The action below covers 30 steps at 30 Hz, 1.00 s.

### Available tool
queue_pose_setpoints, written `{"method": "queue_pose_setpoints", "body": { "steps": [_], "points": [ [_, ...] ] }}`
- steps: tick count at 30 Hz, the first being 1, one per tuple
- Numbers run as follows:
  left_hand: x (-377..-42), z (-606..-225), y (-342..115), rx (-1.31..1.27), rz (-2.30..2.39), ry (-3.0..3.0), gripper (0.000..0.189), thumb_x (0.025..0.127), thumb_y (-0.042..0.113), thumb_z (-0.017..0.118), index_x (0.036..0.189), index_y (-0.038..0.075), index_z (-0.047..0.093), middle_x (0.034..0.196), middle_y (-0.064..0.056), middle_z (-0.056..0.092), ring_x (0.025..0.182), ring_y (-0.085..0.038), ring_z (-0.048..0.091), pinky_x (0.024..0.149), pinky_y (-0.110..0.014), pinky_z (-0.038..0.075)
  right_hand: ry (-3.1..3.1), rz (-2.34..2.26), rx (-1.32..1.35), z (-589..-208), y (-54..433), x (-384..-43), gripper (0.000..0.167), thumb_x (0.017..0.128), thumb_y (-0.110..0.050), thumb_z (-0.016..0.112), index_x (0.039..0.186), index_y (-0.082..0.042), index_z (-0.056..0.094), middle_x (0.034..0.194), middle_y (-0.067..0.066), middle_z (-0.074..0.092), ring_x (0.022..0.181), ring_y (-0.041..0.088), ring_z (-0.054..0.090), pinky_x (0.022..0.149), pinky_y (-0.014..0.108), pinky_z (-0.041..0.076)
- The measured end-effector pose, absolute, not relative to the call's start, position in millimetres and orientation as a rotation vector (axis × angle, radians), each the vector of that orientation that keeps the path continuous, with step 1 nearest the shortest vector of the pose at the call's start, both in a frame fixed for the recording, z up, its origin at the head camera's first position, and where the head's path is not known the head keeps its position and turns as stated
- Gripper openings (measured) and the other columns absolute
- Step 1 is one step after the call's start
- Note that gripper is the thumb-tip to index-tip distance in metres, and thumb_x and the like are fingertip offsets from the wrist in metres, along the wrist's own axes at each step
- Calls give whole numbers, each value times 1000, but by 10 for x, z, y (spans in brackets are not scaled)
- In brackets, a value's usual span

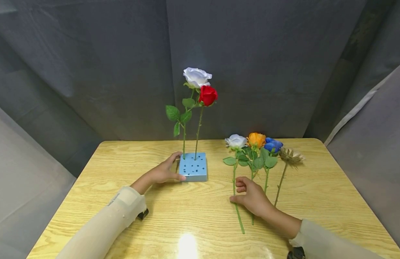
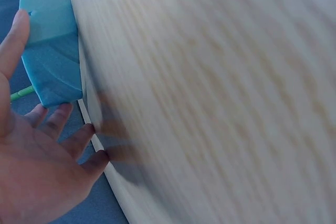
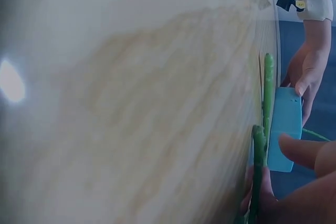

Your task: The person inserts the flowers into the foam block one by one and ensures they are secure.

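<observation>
The block [image 1: 193, 177] hides the lower ends of the two upright stems [image 1: 184, 144]. The right hand [image 1: 253, 197] covers the middle of the orange flower's stem [image 1: 252, 219], and the wrist hides the lower ends of the blue flower [image 1: 273, 144] and dry flower [image 1: 291, 156]. Whether the fingertips touch the lying white rose [image 1: 236, 141] cannot be told. Print [image 1: 113, 200] on the left sleeve [image 1: 101, 225] is too small to read. The left-wrist view cuts off the left hand [image 1: 164, 172]; both wrist views blur the bench [image 1: 193, 205].
</observation>
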<state>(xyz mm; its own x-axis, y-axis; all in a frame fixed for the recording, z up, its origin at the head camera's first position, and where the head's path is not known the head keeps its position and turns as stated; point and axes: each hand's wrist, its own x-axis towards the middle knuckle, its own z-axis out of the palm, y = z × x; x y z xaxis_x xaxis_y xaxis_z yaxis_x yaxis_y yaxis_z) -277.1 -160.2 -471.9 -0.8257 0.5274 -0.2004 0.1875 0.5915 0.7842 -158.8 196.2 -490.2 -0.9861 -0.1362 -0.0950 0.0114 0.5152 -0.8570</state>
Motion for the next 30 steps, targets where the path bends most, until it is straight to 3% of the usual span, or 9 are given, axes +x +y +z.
{"method": "queue_pose_setpoints", "body": {
  "steps": [10,20,30],
  "points": [
    [-2764,-4709,-1611,559,1118,2401,112,87,39,85,167,17,9,172,-18,10,157,-41,10,120,-68,19,2685,-1375,-141,-4889,1895,-1566,75,81,-9,88,143,8,50,128,17,60,106,26,60,85,40,53],
    [-2750,-4687,-1601,555,1130,2390,112,87,38,84,167,18,9,172,-17,10,158,-41,9,120,-69,19,2713,-1304,-149,-4858,1862,-1616,64,79,3,82,136,8,54,118,14,58,97,23,56,78,37,50],
    [-2752,-4686,-1581,553,1135,2390,111,87,37,85,167,19,10,172,-16,10,157,-41,10,120,-68,19,2673,-1285,-125,-4806,1847,-1662,61,74,4,77,131,8,56,117,17,57,94,26,56,78,38,50]
  ]
}}
